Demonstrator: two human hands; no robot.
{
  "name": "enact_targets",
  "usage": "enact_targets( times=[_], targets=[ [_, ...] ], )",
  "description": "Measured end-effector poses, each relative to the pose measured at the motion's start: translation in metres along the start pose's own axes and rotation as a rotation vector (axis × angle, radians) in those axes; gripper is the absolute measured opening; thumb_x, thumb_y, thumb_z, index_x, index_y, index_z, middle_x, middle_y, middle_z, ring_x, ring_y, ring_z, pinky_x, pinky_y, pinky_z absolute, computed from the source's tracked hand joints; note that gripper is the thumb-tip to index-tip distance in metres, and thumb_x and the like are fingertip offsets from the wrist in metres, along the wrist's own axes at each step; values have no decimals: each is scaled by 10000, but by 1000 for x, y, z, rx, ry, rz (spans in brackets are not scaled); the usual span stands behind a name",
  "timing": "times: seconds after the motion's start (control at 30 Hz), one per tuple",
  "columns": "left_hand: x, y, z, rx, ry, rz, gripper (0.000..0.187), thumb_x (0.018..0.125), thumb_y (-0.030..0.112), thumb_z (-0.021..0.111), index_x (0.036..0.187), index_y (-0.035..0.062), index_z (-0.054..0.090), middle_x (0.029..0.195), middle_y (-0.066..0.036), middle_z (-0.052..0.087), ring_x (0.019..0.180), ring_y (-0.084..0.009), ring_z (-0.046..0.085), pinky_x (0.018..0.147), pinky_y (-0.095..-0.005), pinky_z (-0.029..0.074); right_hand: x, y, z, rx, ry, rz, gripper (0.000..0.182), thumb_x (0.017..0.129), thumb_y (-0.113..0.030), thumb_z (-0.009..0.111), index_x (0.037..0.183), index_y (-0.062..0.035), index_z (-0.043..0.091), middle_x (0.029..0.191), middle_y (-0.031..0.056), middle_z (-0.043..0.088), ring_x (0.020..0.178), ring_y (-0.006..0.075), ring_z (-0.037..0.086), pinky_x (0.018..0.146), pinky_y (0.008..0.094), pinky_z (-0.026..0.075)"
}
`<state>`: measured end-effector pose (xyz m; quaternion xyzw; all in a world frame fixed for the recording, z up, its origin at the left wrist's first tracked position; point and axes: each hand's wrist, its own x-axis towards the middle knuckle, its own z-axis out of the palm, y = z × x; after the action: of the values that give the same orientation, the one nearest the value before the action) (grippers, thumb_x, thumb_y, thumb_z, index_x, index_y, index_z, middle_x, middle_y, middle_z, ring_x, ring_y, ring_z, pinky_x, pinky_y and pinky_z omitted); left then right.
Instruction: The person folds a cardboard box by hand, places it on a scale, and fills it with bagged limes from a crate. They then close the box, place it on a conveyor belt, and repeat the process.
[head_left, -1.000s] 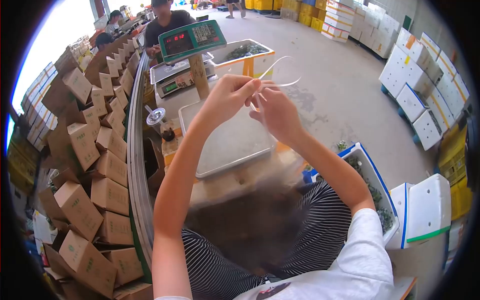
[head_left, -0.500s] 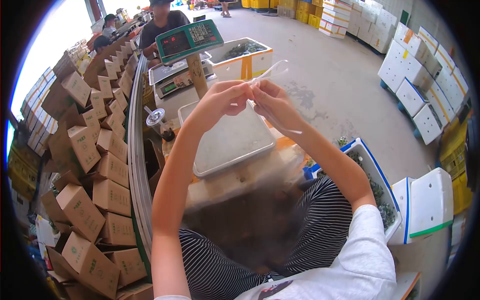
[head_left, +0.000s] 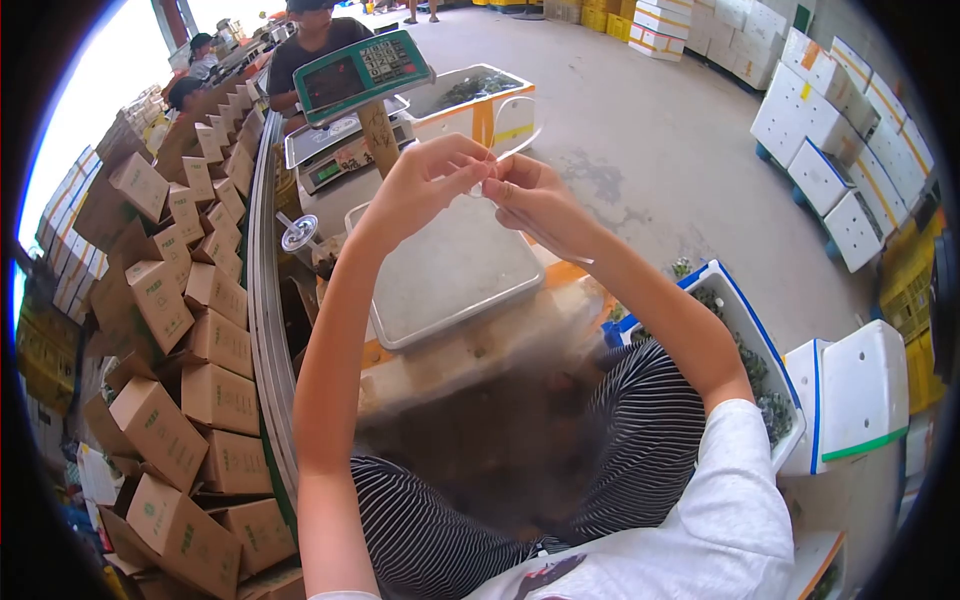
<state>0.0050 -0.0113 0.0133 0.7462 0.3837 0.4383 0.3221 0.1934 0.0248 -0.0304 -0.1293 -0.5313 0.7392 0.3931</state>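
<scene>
A thin white, partly see-through strip (head_left: 521, 146) is pinched between my two hands, raised above the scale platform. My left hand (head_left: 433, 180) has thumb and fingertips closed on it. Close against it, my right hand (head_left: 537, 205) grips the same strip, its fingers curled. One part of the strip arcs up beyond my fingertips, and a tail shows below my right hand near the wrist. Under my hands lies a grey weighing pan (head_left: 450, 270) with a pale rim. Whether the strip is knotted is hidden by my fingers.
A green scale display (head_left: 362, 75) stands on a post ahead. At left, a metal rail (head_left: 262, 290) borders many open cardboard boxes (head_left: 160, 430). A lidded cup (head_left: 300, 235) is beside the pan. Foam boxes of greens (head_left: 745, 300) stand right and ahead. A person (head_left: 305, 45) is beyond the scale.
Both hands have moved slightly up and left in view, still pinching the strip. Its upper part now curves in a wider arc. The camera view has shifted slightly.
</scene>
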Motion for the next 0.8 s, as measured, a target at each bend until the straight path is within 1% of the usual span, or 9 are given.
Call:
enact_targets(
  times=[0.07,0.17,0.27,0.37,0.47,0.57,0.67,0.77,0.8],
  targets=[
    [1,-2,-4,57,-9,82,255,939,286,636,1030,49,665,875,1,651,729,-35,520,604,-193,421,0,-5,3,-53,-15,-5,155,914,-171,682,916,-56,579,723,-31,484,560,49,392,525,218,321],
    [-2,-4,-10,104,-21,-25,218,935,220,645,1032,25,659,851,0,651,728,-49,529,635,-215,453,1,-4,5,-153,21,3,172,907,-177,690,907,-50,574,713,-30,481,547,48,385,520,219,320],
    [-2,-2,-10,75,-49,-26,202,944,186,629,1037,8,642,842,0,641,732,-58,539,666,-231,475,0,-8,10,-147,81,34,187,898,-178,698,911,-42,571,711,-26,488,533,49,381,517,216,323],
    [0,-6,-7,193,-65,42,153,968,154,586,1014,9,588,826,0,626,751,-67,550,674,-225,471,0,-5,12,-74,138,82,194,895,-175,697,923,-34,567,744,-6,537,529,49,380,519,212,324],
    [0,-10,-2,108,-36,65,97,980,115,544,983,21,520,803,-29,615,744,-101,563,680,-247,468,0,-6,14,-61,102,45,206,893,-174,698,948,-31,560,789,18,581,531,49,388,519,209,328],
    [-4,13,1,335,-46,-8,54,974,68,517,959,30,481,785,-64,605,720,-144,561,681,-282,465,-3,-8,15,-88,74,58,199,899,-176,686,966,-41,557,836,40,605,565,48,426,525,212,342],
    [-6,16,2,355,-43,22,29,959,45,507,979,29,492,768,-84,590,715,-165,563,681,-304,465,-4,-6,14,-14,-7,32,210,901,-180,683,1012,-47,565,880,34,608,660,56,491,574,222,399],
    [-6,20,2,361,3,25,37,956,51,502,987,31,496,765,-76,588,726,-158,568,684,-299,466,-3,-11,13,239,-52,98,245,909,-182,673,1085,-45,572,924,18,614,777,68,539,661,245,464],
    [-7,21,2,371,26,45,41,955,53,503,989,31,498,766,-75,588,724,-157,569,684,-298,467,-2,-9,11,199,-39,104,256,914,-191,669,1100,-41,575,935,14,617,808,73,549,695,255,478]
  ],
)
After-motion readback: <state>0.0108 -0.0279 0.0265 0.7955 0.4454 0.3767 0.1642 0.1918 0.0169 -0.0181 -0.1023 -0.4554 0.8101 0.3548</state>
